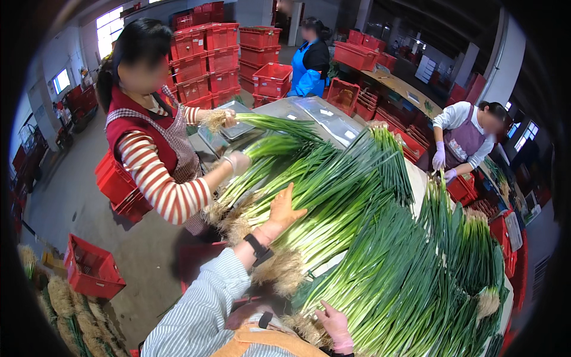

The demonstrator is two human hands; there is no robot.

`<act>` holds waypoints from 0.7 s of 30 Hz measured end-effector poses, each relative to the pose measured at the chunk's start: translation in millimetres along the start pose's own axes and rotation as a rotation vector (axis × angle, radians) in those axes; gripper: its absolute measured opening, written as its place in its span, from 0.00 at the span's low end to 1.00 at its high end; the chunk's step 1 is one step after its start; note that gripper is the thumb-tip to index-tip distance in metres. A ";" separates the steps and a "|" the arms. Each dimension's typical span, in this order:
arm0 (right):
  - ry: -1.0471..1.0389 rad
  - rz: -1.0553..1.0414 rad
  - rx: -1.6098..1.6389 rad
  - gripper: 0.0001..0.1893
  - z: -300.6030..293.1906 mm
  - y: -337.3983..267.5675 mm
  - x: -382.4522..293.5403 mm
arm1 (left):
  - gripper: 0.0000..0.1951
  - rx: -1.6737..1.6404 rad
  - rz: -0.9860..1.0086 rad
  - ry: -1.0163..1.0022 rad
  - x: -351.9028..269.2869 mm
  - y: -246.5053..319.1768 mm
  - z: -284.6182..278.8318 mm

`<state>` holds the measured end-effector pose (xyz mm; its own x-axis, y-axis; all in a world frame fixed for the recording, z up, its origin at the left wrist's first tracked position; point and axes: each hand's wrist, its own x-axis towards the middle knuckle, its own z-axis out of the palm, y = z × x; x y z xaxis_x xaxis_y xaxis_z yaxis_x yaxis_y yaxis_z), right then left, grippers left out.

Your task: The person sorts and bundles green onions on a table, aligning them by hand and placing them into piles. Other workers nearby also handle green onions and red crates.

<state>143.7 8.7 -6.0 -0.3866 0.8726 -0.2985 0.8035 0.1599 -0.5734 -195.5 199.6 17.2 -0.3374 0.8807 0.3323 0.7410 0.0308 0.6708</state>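
Observation:
A thick layer of green onions [343,218] covers the table before me, white stalks and hairy roots [283,267] towards my side. My left hand [282,210], in a thin glove, is spread over the stalks on the left with thumb and fingers apart. Nothing shows in its grasp; whether the palm touches the stalks I cannot tell. Lower down, my right hand [334,325], also gloved, is beside the stalks near the root ends. Its index finger and thumb stand apart, and no onion is visible between them.
On my left, a co-worker [154,129] holds a small bunch of green onions [272,122]. Another co-worker [466,134] handles stalks across the table. Red crates [205,58] are stacked behind; one red crate [93,267] stands on the floor near rooted bundles [67,303].

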 end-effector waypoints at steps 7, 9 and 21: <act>-0.205 0.137 0.161 0.28 19.5 -4.6 -14.9 | 0.36 -0.083 -0.111 -0.385 -134.4 -31.1 19.8; -0.242 0.181 0.187 0.27 18.3 -5.1 -16.3 | 0.34 -0.119 -0.142 -0.408 -164.2 -41.6 18.6; 0.227 -0.014 0.317 0.24 -58.1 -5.7 36.8 | 0.14 -0.586 -0.406 -0.521 -174.2 -17.0 -26.3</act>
<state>151.2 66.7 30.5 -0.2584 0.9569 -0.1326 0.6051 0.0533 -0.7943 -164.6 33.2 -34.6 -0.0966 0.9625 -0.2536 0.1566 0.2663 0.9511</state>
